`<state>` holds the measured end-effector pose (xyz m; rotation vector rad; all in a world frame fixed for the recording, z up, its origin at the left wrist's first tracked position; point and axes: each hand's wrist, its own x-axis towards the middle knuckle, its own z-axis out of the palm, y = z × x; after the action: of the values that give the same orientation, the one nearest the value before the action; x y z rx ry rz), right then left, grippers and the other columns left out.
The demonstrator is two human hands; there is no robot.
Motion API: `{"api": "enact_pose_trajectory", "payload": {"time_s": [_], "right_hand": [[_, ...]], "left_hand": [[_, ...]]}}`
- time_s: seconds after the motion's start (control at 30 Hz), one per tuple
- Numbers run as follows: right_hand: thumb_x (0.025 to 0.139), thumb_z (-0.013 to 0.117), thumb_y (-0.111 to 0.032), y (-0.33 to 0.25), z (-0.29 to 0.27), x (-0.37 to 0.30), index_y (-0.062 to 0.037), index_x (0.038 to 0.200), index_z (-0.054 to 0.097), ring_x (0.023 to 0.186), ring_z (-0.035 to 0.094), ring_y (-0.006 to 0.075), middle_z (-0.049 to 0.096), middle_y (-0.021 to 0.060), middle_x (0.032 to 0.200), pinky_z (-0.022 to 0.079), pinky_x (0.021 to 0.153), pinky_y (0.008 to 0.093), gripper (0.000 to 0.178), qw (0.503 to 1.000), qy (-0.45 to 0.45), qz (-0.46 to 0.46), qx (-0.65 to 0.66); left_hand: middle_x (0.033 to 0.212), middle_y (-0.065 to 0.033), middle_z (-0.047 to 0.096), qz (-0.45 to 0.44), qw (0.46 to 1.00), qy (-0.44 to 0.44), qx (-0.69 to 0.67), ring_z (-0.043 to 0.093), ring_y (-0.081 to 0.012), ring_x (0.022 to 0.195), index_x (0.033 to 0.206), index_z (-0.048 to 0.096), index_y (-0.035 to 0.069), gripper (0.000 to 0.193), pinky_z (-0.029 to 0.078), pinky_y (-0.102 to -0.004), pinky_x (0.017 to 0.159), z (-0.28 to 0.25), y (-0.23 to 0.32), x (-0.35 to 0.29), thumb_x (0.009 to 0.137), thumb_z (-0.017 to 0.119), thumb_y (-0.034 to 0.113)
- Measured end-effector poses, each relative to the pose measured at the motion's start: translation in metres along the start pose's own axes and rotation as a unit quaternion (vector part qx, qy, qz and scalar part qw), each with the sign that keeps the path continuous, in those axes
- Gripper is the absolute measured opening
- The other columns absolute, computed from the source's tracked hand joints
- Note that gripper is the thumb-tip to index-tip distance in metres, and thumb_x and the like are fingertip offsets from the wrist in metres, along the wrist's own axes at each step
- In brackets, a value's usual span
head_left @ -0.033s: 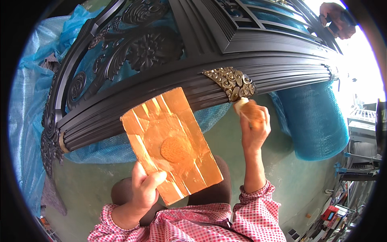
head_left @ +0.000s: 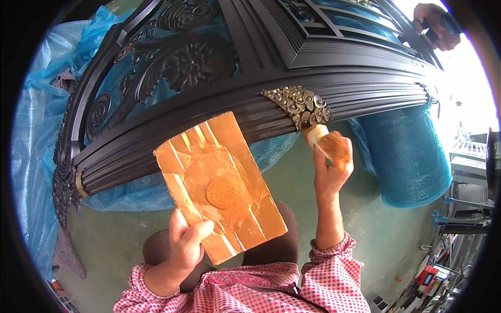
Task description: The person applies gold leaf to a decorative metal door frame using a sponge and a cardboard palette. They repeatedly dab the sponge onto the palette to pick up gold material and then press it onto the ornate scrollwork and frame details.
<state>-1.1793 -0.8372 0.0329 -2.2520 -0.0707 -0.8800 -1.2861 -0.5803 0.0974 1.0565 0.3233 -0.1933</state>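
Note:
My left hand [head_left: 187,242] grips the lower left edge of a gold-coated cardboard piece [head_left: 245,182], thumb on top. A round, rough-textured gold patch [head_left: 224,193] sits in its middle. My right hand [head_left: 334,177] is closed around a paintbrush [head_left: 335,147] with a brown handle and a pale end, somewhat blurred by motion. Its pale end is at the lower edge of a carved, scrolled ornament [head_left: 301,106], gold over dark; whether they touch I cannot tell. The ornament wraps the ribbed front rail of a large black carved frame [head_left: 229,130].
Blue bubble wrap [head_left: 47,115] lies under and left of the frame, and a thick roll of it [head_left: 404,156] stands at the right. Another person's hand [head_left: 437,26] shows at the far right. Shelving with tools [head_left: 464,208] lines the right edge above a green floor [head_left: 120,235].
My right hand and the paintbrush have shifted slightly right, with the brush turned a little. The cardboard in my left hand has moved slightly left.

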Motion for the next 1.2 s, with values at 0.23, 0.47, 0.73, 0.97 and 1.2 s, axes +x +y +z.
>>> {"api": "enact_pose_trajectory", "payload": {"time_s": [0.23,0.47,0.73,0.97,1.2], "right_hand": [[0.064,0.073,-0.004,0.003,0.009,0.004,-0.004,0.092,0.064,0.083,0.059,0.026,0.061,0.0091,0.092,0.047,0.075,0.0342,0.03,0.999,-0.006,-0.034,-0.035],[0.068,0.073,-0.003,-0.009,0.015,0.015,0.0007,0.09,0.061,0.082,0.059,0.023,0.06,0.0102,0.088,0.047,0.073,0.0295,0.026,0.997,0.004,-0.072,0.001],[0.065,0.073,0.004,-0.006,0.004,0.014,-0.0001,0.09,0.061,0.078,0.059,0.0213,0.058,0.0087,0.092,0.049,0.07,0.0282,0.028,0.996,0.074,-0.036,0.032],[0.07,0.069,0.002,0.004,0.009,-0.008,0.0005,0.09,0.061,0.076,0.06,0.0219,0.059,0.0098,0.094,0.049,0.07,0.0279,0.021,0.995,0.076,0.033,0.062],[0.075,0.068,0.001,0.002,0.006,-0.004,0.0024,0.089,0.06,0.078,0.06,0.0179,0.059,0.0091,0.085,0.047,0.068,0.0275,0.017,0.998,0.065,0.01,0.013]], "left_hand": [[0.114,-0.0115,0.053,0.009,1.0,-0.002,-0.01,0.054,-0.0177,0.102,0.127,0.037,-0.003,0.052,0.043,-0.0324,0.091,0.002,-0.001,0.009,0.077,0.049,-0.002],[0.113,-0.011,0.054,-0.005,1.0,-0.02,-0.006,0.054,-0.0172,0.101,0.125,0.038,-0.003,0.05,0.043,-0.032,0.09,-0.006,-0.004,0.013,0.077,0.05,-0.002],[0.115,-0.0115,0.052,-0.014,0.999,-0.032,-0.019,0.053,-0.0181,0.104,0.126,0.037,-0.003,0.052,0.042,-0.0335,0.092,-0.005,-0.003,0.017,0.076,0.05,-0.001],[0.118,-0.0125,0.051,-0.011,1.0,-0.028,-0.002,0.052,-0.0187,0.106,0.128,0.036,-0.004,0.054,0.042,-0.0337,0.093,-0.008,-0.007,0.016,0.076,0.05,0.0],[0.113,-0.0115,0.055,-0.003,0.999,-0.05,0.0,0.055,-0.0178,0.1,0.125,0.04,-0.004,0.05,0.044,-0.0327,0.09,-0.006,-0.008,0.024,0.077,0.052,0.0]]}}
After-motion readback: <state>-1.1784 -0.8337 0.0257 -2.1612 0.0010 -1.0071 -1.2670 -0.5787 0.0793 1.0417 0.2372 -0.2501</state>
